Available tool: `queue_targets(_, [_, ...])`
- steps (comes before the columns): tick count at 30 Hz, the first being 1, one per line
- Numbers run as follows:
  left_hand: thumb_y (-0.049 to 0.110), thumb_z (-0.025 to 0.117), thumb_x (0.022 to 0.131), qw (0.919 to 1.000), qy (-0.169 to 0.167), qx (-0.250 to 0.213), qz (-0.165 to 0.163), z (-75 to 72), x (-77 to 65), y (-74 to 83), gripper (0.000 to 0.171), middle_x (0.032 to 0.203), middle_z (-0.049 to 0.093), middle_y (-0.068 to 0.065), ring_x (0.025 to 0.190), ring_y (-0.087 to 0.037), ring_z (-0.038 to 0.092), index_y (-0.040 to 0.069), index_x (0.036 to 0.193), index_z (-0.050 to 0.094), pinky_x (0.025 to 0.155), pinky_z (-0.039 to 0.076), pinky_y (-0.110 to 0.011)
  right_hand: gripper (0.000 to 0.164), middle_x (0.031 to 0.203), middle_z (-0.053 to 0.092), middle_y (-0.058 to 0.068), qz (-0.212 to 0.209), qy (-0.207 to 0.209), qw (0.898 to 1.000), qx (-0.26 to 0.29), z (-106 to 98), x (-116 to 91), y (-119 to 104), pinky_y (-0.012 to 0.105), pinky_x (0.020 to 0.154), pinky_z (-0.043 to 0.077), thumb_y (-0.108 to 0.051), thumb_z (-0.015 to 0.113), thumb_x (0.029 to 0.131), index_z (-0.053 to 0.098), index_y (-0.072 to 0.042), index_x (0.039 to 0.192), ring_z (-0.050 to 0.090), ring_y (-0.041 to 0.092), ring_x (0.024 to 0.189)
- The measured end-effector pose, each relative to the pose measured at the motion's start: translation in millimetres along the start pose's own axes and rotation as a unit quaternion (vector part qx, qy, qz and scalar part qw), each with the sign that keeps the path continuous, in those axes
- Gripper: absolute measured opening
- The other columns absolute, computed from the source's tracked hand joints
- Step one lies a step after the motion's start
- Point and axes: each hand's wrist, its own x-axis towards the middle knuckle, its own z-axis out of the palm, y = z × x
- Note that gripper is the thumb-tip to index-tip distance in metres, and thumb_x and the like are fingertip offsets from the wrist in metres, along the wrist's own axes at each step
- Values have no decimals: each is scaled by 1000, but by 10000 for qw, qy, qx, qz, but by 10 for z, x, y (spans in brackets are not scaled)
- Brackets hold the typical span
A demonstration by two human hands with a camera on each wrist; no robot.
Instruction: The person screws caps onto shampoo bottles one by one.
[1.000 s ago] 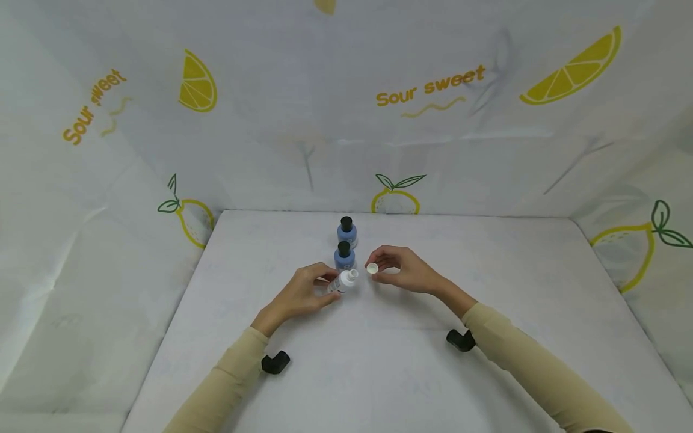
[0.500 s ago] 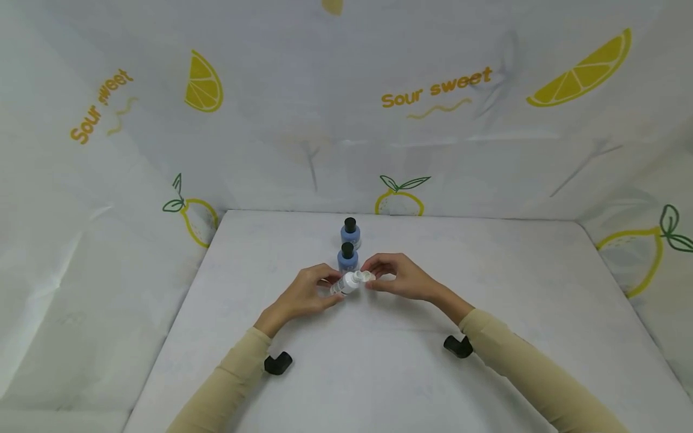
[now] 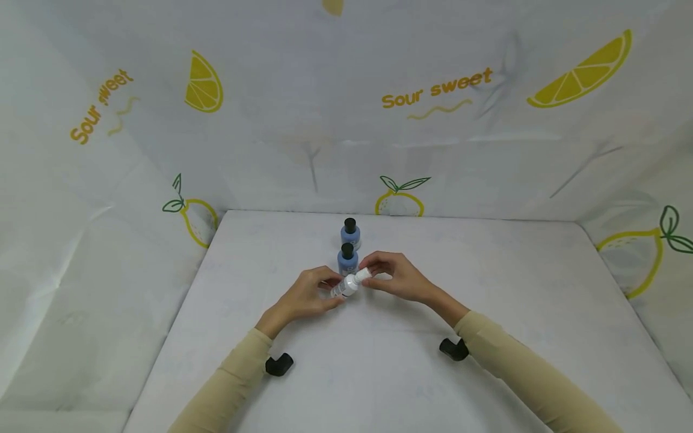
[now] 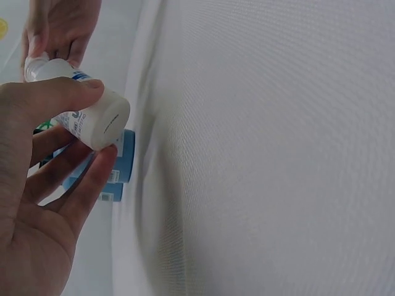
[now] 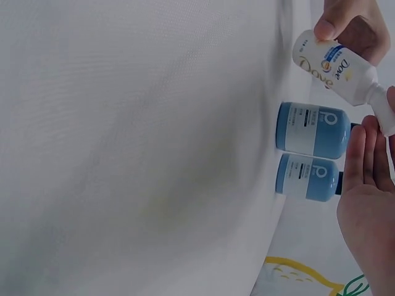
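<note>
My left hand (image 3: 305, 293) grips a small white Dove bottle (image 5: 333, 68) round its body, thumb on one side and fingers on the other. The bottle is held above the table, tilted with its neck toward the right. On the neck sits a white cap (image 3: 363, 275), pinched by the thumb and fingers of my right hand (image 3: 403, 278). Its base (image 4: 112, 126) faces the camera in the left wrist view. Just behind the hands stands a blue bottle (image 3: 348, 263) with a black cap, and a matching blue bottle (image 3: 351, 234) stands behind that one.
The white-covered table (image 3: 487, 258) meets a lemon-printed white sheet (image 3: 281, 150) at its back edge. Black angled pieces stick out beside both forearms, one at the left sleeve (image 3: 233, 373) and one at the right sleeve (image 3: 520, 361).
A second ago the cap was apart from the bottle, its hollow side showing. My right hand has brought it leftward onto the neck. My left hand keeps its grip on the bottle.
</note>
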Motion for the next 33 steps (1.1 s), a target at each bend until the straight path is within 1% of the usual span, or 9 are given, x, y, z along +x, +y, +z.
queue_targets(5, [11, 89, 89, 9999, -31, -80, -83, 19, 1, -5, 38, 111, 78, -10, 101, -22, 76, 1, 123, 76, 91, 70, -32, 34, 125, 74, 16, 42, 49, 10000, 70, 39, -9, -17, 19, 100, 62, -3, 81, 96, 70, 0, 127, 69, 12, 106])
queue_targets(11, [12, 89, 89, 9998, -91, -98, -172, 29, 3, -13, 38, 111, 78, -10, 100, -20, 76, 1, 123, 76, 91, 70, -31, 33, 123, 74, 16, 29, 85, 9999, 56, 63, -11, -32, 18, 101, 61, -5, 81, 97, 70, 0, 127, 69, 15, 107])
queue_targets(15, [12, 89, 90, 9997, -115, -82, -202, 31, 0, -13, 38, 111, 78, -10, 100, -20, 76, 0, 124, 76, 91, 69, -31, 32, 123, 75, 14, 24, 75, 10000, 28, 72, 1, -21, 20, 102, 62, -5, 81, 96, 71, 0, 126, 71, 16, 107])
queue_targets(22, [13, 89, 90, 9996, -174, -44, -229, 14, 4, 6, 39, 111, 78, -10, 100, -20, 75, -1, 124, 75, 90, 70, -34, 31, 123, 77, 13, -50, 71, 9999, -116, 80, 20, 11, 33, 106, 64, -5, 82, 95, 73, -2, 125, 71, 16, 106])
queue_targets(24, [12, 89, 90, 9996, -186, -25, -225, 11, 8, 5, 39, 110, 78, -10, 99, -20, 75, -1, 124, 76, 90, 70, -34, 31, 123, 77, 12, -67, 62, 9998, -161, 81, 22, 18, 34, 106, 64, -6, 83, 95, 73, -1, 124, 71, 16, 106])
queue_targets(27, [12, 88, 90, 9997, -174, -32, -188, 14, 14, -2, 39, 110, 78, -10, 99, -21, 75, -1, 124, 75, 90, 70, -33, 31, 122, 77, 12, -71, 90, 9998, -161, 89, 26, 24, 32, 105, 64, -6, 83, 95, 73, 0, 125, 71, 15, 105])
queue_targets(30, [11, 88, 90, 9997, -138, -87, -164, 24, 15, -5, 38, 111, 78, -11, 100, -22, 76, -2, 124, 75, 91, 70, -32, 32, 120, 77, 13, -28, 164, 9998, -59, 107, 30, 28, 26, 101, 64, -6, 83, 95, 72, 1, 124, 71, 14, 103])
queue_targets(33, [10, 88, 90, 9997, -122, -116, -150, 33, 7, -12, 39, 112, 78, -12, 100, -23, 76, -2, 124, 75, 91, 70, -31, 29, 116, 76, 13, 88, 261, 9996, 26, 142, 34, 37, 22, 95, 64, -6, 84, 94, 73, 0, 121, 70, 12, 101])
